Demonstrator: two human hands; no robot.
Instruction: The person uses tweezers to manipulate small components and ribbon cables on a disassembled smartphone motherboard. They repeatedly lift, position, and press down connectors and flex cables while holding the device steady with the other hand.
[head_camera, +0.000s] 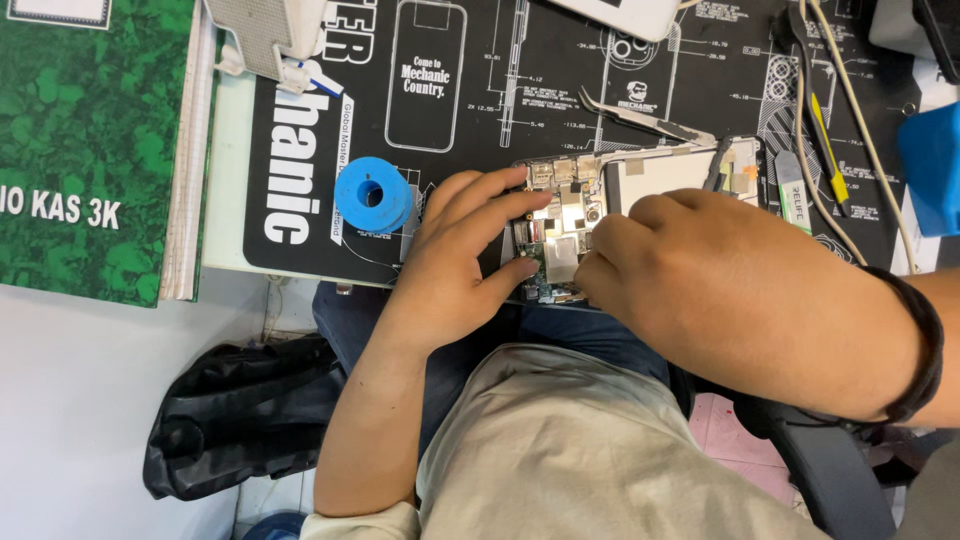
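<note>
Beige shirt (590, 450) fills the bottom centre, nearest the lens, its lower part cut off by the frame. At far left a green book (90, 140) lies half out of view, and below it a black bag (240, 415) sits on the floor. A blue spool (372, 194) stands on the black mat (480, 90), just left of the left hand (455, 265). That hand lies palm down, fingers spread, fingertips (527, 267) pressing on the left end of the opened phone (640, 180) at the mat's near edge; it grasps nothing. The right hand (740, 295) comes in from the right, knuckles up, fingers curled tight over the phone's near edge. Whether they pinch a part or tool is hidden under the hand. Much of the phone is covered by both hands; only its top strip and pale panel show. Tweezers (645, 120) lie on the mat just beyond the phone. A black wristband (922, 345) circles the right wrist.
</note>
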